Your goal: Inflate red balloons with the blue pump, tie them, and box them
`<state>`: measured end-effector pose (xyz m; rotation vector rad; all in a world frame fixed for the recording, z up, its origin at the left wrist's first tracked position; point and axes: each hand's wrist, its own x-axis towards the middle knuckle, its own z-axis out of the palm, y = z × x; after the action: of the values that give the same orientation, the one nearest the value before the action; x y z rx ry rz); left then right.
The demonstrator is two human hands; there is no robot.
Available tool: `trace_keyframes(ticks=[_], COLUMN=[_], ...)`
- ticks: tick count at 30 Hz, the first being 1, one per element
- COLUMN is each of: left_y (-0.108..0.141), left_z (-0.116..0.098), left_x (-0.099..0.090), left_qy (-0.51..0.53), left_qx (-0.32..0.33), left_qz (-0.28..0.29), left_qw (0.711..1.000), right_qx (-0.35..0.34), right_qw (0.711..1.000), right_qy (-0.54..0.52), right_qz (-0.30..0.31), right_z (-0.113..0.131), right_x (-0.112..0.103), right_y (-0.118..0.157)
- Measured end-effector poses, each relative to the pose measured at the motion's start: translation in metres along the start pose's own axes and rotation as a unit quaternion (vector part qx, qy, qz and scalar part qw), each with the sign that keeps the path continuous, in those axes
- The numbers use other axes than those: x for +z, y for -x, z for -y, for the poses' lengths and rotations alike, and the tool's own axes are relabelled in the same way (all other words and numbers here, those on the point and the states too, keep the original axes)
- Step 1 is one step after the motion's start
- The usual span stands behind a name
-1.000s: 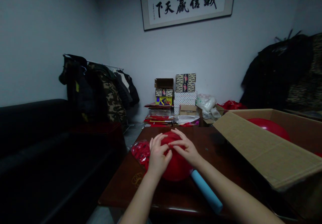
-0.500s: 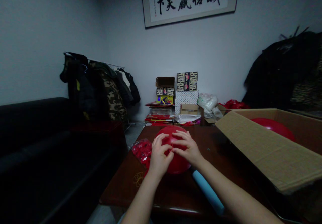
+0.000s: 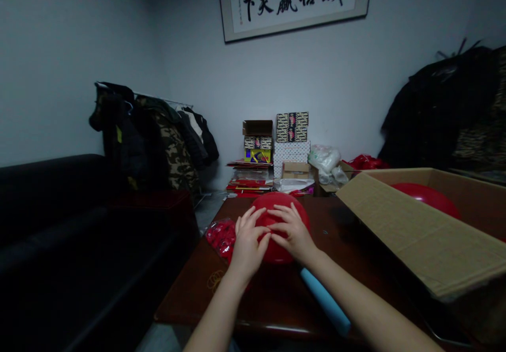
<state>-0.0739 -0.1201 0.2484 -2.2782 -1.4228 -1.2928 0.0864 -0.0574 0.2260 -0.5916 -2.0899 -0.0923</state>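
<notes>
A round, inflated red balloon is in front of me above the dark table. My left hand pinches at the balloon's near side, thumb and forefinger together, other fingers raised. From the right, my right hand pinches at the same spot, its fingertips meeting those of the left. The balloon's neck between them is too small to make out. Left of the balloon lies a clear bag of red balloons. Several thin yellow rubber bands lie near my left forearm. A blue cylinder, perhaps a pump, rests beside my right forearm.
An open cardboard box with a red balloon inside stands at the right. The dark wooden table has its left edge near a black sofa. Stacked boxes stand by the back wall.
The balloon has shifted a little up and to the right against my hands. Both hands keep their pinch at its near side. The view has tilted slightly.
</notes>
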Motion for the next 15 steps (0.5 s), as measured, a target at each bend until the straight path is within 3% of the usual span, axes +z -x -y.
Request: trace_keyframes(ticks=[4, 10, 15], left_y=[0.003, 0.004, 0.000], left_z=[-0.008, -0.003, 0.001], left_x=[-0.003, -0.011, -0.023], left_qy=[-0.053, -0.041, -0.071], left_qx=[0.003, 0.002, 0.063], left_qz=[-0.040, -0.061, -0.058], left_qw=[0.998, 0.997, 0.994], right_qx=[-0.006, -0.037, -0.066], right_qw=[1.000, 0.999, 0.997], right_qy=[0.000, 0.005, 0.027], right_qz=[-0.017, -0.002, 0.019], right_z=[0.004, 0.010, 0.013], right_x=[-0.002, -0.008, -0.008], right_y=[-0.001, -0.007, -0.011])
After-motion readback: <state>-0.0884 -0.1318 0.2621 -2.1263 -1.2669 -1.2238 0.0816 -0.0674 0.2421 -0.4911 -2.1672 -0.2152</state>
